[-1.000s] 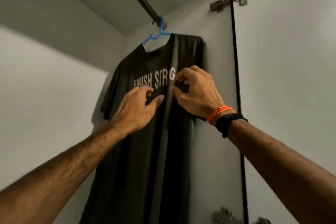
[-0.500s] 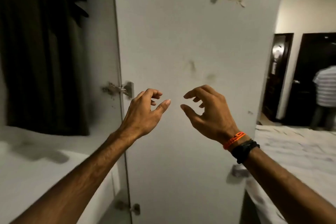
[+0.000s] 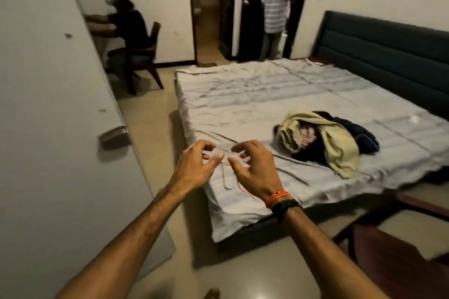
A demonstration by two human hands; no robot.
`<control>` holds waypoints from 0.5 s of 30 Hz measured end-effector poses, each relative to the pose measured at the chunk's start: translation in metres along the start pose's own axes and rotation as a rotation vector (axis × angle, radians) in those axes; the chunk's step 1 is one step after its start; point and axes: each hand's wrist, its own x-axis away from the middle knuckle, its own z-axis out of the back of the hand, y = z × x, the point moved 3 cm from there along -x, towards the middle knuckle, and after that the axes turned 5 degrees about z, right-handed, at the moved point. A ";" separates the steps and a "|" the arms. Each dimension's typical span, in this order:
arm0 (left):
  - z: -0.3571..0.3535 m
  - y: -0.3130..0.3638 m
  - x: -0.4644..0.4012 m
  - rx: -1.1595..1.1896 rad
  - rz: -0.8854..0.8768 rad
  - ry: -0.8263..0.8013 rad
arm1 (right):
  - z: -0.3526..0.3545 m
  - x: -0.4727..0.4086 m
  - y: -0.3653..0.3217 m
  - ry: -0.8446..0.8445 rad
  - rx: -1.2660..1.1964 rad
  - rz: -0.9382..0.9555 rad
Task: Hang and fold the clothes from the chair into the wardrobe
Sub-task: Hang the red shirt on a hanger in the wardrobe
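1. We take the bed (image 3: 243,109) as our landmark; it bears a grey, creased sheet.
2. Our left hand (image 3: 194,167) hangs over the bed's near corner, fingers loosely curled and apart, holding nothing.
3. Our right hand (image 3: 252,167) hangs just beside it over the same corner, fingers likewise curled and apart, gripping nothing; an orange band (image 3: 275,196) and a black band (image 3: 285,207) sit at its wrist.
4. The clothes (image 3: 325,138), a beige piece over dark ones, lie heaped on the bed toward its near right edge, apart from both hands.
5. A white door (image 3: 48,104) with a metal handle (image 3: 114,134) stands left of the bed.
6. Beyond the bed's far left corner a person sits on a chair (image 3: 145,56).
7. Past the bed's far edge another person (image 3: 277,7) stands in a doorway.
8. A dark headboard (image 3: 388,51) closes the bed's right side.
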 end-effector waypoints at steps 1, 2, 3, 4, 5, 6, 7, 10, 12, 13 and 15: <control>-0.032 0.000 -0.013 0.004 0.002 -0.056 | 0.006 0.005 0.030 0.005 0.021 -0.055; -0.058 0.000 -0.024 0.010 0.003 -0.107 | 0.011 0.008 0.055 0.010 0.037 -0.104; -0.082 -0.001 -0.033 0.017 0.003 -0.157 | 0.015 0.012 0.078 0.004 0.055 -0.158; -0.112 0.000 -0.047 0.021 0.002 -0.220 | 0.022 0.016 0.107 0.008 0.086 -0.225; -0.133 0.000 -0.058 0.019 0.013 -0.272 | 0.027 0.019 0.127 0.008 0.106 -0.284; -0.157 0.001 -0.071 0.015 0.015 -0.323 | 0.033 0.021 0.150 0.020 0.128 -0.345; -0.176 0.004 -0.082 0.008 0.021 -0.367 | 0.039 0.024 0.169 0.036 0.138 -0.400; -0.226 0.010 -0.112 -0.007 0.014 -0.475 | 0.054 0.031 0.214 0.045 0.161 -0.541; -0.260 0.018 -0.135 -0.023 0.012 -0.535 | 0.067 0.032 0.247 0.052 0.173 -0.635; -0.274 0.020 -0.144 -0.025 0.015 -0.558 | 0.073 0.033 0.261 0.058 0.176 -0.673; -0.307 0.025 -0.166 -0.041 0.031 -0.605 | 0.086 0.030 0.296 0.086 0.169 -0.738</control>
